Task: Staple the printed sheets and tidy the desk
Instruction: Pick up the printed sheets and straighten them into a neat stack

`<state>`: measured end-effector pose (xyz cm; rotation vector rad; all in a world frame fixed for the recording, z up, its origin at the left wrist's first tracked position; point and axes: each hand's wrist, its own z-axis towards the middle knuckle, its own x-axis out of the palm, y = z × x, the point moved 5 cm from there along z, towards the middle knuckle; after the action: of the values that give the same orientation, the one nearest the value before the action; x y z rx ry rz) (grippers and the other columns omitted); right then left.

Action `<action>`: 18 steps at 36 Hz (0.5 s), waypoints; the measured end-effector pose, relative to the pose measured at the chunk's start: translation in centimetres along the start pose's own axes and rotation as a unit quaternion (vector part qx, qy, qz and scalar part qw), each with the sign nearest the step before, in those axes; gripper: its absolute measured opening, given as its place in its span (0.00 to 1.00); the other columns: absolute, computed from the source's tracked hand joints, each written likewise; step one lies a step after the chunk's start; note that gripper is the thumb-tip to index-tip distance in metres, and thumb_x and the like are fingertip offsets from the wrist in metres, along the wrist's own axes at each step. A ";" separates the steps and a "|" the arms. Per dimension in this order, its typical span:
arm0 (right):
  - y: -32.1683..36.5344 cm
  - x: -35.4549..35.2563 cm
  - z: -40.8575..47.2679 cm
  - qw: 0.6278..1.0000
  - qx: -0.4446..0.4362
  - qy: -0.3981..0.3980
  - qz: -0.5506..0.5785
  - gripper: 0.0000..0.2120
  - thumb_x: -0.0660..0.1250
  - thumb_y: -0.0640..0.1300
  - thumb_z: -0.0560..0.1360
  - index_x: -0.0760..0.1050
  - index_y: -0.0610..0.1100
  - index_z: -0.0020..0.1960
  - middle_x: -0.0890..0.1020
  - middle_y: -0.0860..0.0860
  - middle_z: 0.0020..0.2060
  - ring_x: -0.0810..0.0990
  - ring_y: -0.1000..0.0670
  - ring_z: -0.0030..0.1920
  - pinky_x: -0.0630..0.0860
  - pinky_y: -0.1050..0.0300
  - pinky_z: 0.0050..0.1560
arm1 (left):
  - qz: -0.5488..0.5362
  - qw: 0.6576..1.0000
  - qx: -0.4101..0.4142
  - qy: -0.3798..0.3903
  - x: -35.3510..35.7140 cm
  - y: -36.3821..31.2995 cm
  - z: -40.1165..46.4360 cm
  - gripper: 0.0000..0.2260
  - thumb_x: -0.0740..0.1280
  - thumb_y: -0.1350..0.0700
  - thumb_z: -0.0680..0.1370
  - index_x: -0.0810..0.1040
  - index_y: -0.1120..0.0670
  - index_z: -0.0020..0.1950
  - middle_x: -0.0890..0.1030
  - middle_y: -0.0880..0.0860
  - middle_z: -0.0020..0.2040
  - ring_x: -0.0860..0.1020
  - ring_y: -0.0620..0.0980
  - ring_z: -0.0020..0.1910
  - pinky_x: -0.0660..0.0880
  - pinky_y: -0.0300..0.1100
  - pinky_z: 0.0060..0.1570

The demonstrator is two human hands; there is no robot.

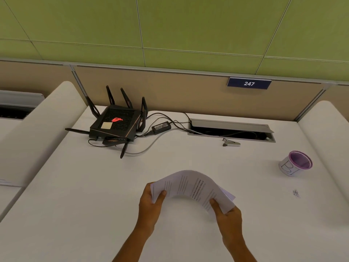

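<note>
A small stack of printed sheets (192, 186) arches upward above the white desk (85, 195), held at both ends. My left hand (150, 205) grips its left edge, thumb on top. My right hand (229, 218) grips the right end, where the sheets fan apart slightly. A silver stapler (231, 143) lies near the back of the desk, well beyond the hands. A few small metal bits, perhaps staples or clips (296, 193), lie to the right of the sheets.
A black router (115, 123) with antennas, a power adapter (161, 127) and cables sit at the back left. An open cable tray (231, 130) is set into the desk. A purple mesh cup (296, 163) stands at the right. Partition walls flank the desk.
</note>
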<state>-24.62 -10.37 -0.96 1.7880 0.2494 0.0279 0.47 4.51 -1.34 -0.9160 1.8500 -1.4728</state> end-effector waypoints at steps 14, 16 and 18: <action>0.8 -2.0 1.8 0.997 0.024 0.064 -0.047 0.12 0.81 0.47 0.72 0.85 0.52 0.54 0.90 0.56 0.45 0.90 0.51 0.43 0.87 0.59 0.39 | 0.054 0.993 -0.056 0.090 -1.5 -1.4 1.7 0.14 0.72 0.56 0.83 0.78 0.40 0.65 0.87 0.46 0.56 0.87 0.45 0.50 0.84 0.36 0.41; 0.6 -2.0 2.0 0.995 0.024 0.081 -0.045 0.14 0.81 0.46 0.72 0.85 0.50 0.57 0.91 0.54 0.47 0.91 0.49 0.45 0.88 0.53 0.43 | 0.061 0.991 -0.060 0.099 -1.5 -1.5 1.7 0.14 0.72 0.55 0.83 0.78 0.40 0.65 0.87 0.46 0.57 0.88 0.45 0.51 0.85 0.37 0.42; 0.6 -2.0 2.2 0.995 0.026 0.094 -0.037 0.16 0.81 0.46 0.72 0.84 0.50 0.58 0.91 0.53 0.49 0.91 0.47 0.46 0.88 0.48 0.46 | 0.058 0.991 -0.064 0.105 -1.5 -1.4 1.7 0.15 0.72 0.56 0.83 0.78 0.42 0.67 0.87 0.47 0.58 0.88 0.47 0.52 0.85 0.39 0.45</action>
<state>-26.14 -12.94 -0.69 1.8285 0.4549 0.1380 2.93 4.52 -0.31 -0.7210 2.1337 -1.4382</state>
